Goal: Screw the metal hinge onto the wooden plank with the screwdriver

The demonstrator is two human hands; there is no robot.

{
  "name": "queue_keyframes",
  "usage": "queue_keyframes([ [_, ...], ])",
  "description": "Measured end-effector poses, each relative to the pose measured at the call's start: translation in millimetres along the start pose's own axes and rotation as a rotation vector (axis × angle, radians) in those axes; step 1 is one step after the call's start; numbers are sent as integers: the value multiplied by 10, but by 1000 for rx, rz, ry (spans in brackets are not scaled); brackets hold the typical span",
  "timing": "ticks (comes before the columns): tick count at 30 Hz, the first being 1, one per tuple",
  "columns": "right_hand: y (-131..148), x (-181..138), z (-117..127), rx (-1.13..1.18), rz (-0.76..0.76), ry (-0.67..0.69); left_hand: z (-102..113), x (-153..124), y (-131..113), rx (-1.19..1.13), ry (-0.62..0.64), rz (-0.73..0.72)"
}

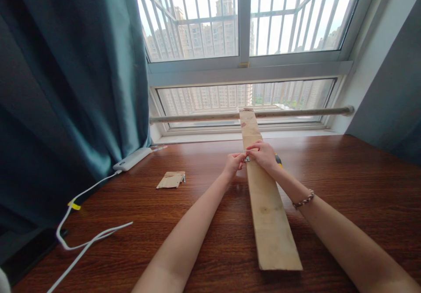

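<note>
Work at the wooden board: the long, pale board [271,214] lies lengthwise on the brown tabletop [223,249], from the lower right of center up to mid-frame, where its far end overlaps the horizontal rod [204,117] below the window [245,71]; whether the two touch cannot be told. Your left hand [234,163] meets the board's left edge just right of center, thumb and forefinger brought close at a small metal piece [247,158]. Your right hand [262,153] lies over the board, its fingertips beside those of the left; you cannot tell whether either hand is clamped on the metal piece. A yellow-and-black object [279,159] shows partly behind your right hand. At left of center lies a small flat scrap [169,180], with a slim metallic item [184,178] at its right edge. Farther left, a white device [133,159] and white cable [80,247] lie near the blue curtain [75,65].
</note>
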State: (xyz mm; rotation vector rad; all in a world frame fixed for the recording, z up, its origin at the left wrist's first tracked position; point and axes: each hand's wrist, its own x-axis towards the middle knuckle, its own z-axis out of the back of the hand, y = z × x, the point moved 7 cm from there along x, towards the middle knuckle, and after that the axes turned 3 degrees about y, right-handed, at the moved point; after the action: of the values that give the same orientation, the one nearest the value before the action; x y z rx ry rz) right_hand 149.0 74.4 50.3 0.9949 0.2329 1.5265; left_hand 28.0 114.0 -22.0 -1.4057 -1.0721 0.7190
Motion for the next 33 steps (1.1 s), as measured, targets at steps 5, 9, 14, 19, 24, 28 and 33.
queue_keyframes([
  [5, 97, -29, -8, -63, 92, -22, -14, -21, -40, -14, 4, -19],
  [9, 153, -69, -31, -122, 108, 2, -19, -28, -53, -1, 8, -27],
  [14, 172, -93, -26, -175, 82, -2, -12, -25, -55, 13, -1, -26],
  [19, 185, -87, -42, -128, 118, 33, -20, -34, -86, 49, 3, -28],
  [24, 171, -92, -24, -146, 89, 3, -20, -37, -102, 107, -20, -16],
  [28, 198, -95, -11, -42, 133, -5, -29, -32, -99, 101, -36, 3],
  [33, 74, -61, 62, 295, 13, -124, -32, -34, -94, 105, -44, 16],
])
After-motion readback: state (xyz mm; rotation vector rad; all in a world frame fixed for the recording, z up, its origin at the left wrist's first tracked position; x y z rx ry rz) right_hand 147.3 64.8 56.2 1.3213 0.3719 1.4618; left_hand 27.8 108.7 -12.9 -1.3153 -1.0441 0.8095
